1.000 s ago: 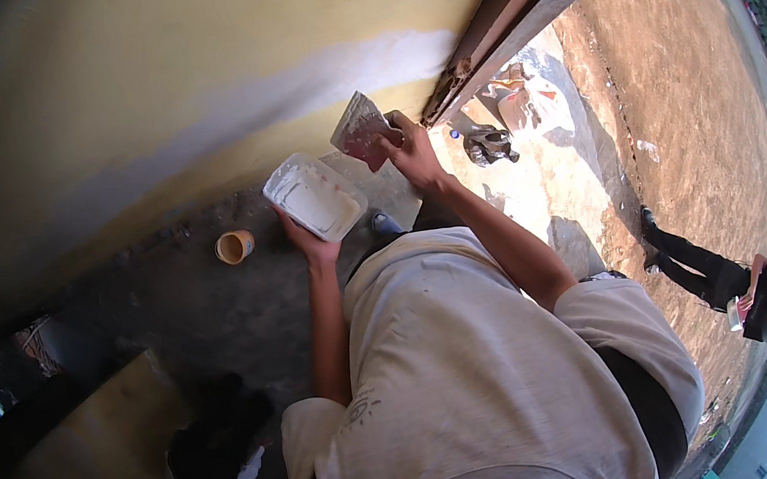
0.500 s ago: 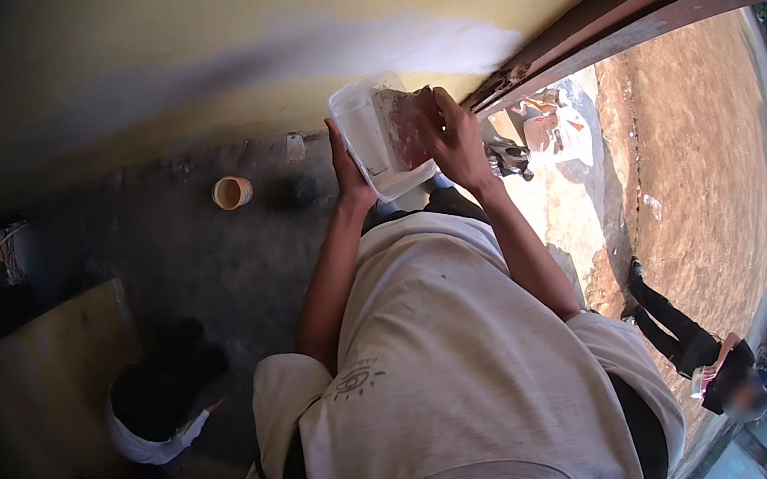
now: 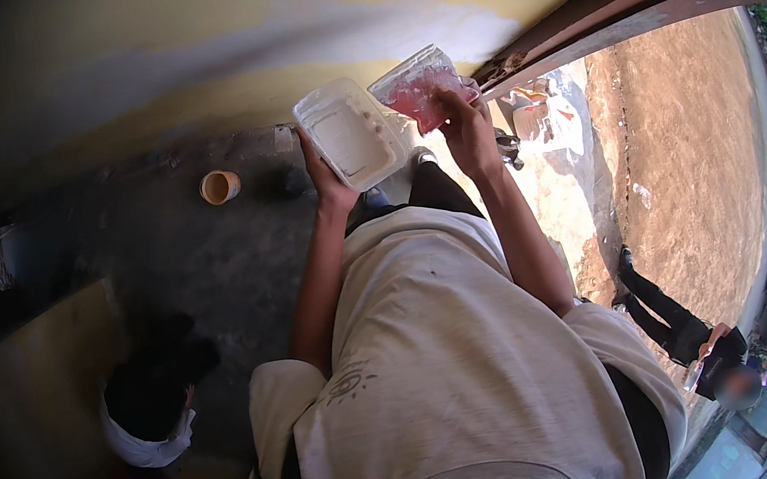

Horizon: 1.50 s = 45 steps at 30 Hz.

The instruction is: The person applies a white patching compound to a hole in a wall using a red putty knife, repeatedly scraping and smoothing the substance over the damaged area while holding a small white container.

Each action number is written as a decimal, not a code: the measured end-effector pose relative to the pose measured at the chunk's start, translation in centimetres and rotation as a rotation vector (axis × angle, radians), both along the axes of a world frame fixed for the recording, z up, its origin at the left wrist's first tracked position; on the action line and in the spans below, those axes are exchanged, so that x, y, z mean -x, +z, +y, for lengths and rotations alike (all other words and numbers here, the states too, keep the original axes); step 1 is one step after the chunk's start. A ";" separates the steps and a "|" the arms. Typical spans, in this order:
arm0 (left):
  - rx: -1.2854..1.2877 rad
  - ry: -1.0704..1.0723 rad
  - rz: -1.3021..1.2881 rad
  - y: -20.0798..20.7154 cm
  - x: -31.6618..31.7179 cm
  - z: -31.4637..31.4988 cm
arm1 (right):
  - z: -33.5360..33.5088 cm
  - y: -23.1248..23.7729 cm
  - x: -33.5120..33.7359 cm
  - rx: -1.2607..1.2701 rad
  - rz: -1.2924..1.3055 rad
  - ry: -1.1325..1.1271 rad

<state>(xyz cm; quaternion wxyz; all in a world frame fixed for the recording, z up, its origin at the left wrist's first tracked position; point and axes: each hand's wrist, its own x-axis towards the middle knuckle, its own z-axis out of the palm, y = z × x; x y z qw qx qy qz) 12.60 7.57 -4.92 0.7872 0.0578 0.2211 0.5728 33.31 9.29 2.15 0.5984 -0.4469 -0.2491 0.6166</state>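
My left hand [image 3: 328, 182] grips a clear plastic tub [image 3: 376, 119] by its left side, with white paste inside. The tub is tilted so that its open top faces me. In my right hand [image 3: 471, 136] is a reddish, flat putty spreader [image 3: 415, 90] smeared with white, held by its lower right part and raised just right of the tub. The spreader's far edge points toward the wall [image 3: 207, 96], which is yellow with a broad whitish patch across it.
A yellow-rimmed bucket [image 3: 220, 187] stands on the dark floor [image 3: 234, 254] by the wall. One person [image 3: 145, 421] is at the lower left; another person [image 3: 688, 331] is outside at the right. A brown frame [image 3: 638, 4] borders the opening, with white bags [image 3: 552, 125] beyond.
The spreader has come out of the tub and moved up and right, its flat face now showing. The tub has shifted left and turned more face-up.
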 end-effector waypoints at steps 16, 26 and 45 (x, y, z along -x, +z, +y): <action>0.044 0.109 0.047 -2.3 -1.0 3.8 | 13.5 -0.7 -7.6 0.080 0.398 -0.111; 0.058 0.175 0.029 -3.3 -3.0 5.5 | 4.4 1.4 -9.9 0.177 0.183 -0.055; 0.049 0.185 0.052 -4.3 -3.6 4.4 | 9.0 7.2 -8.5 0.000 0.500 -0.004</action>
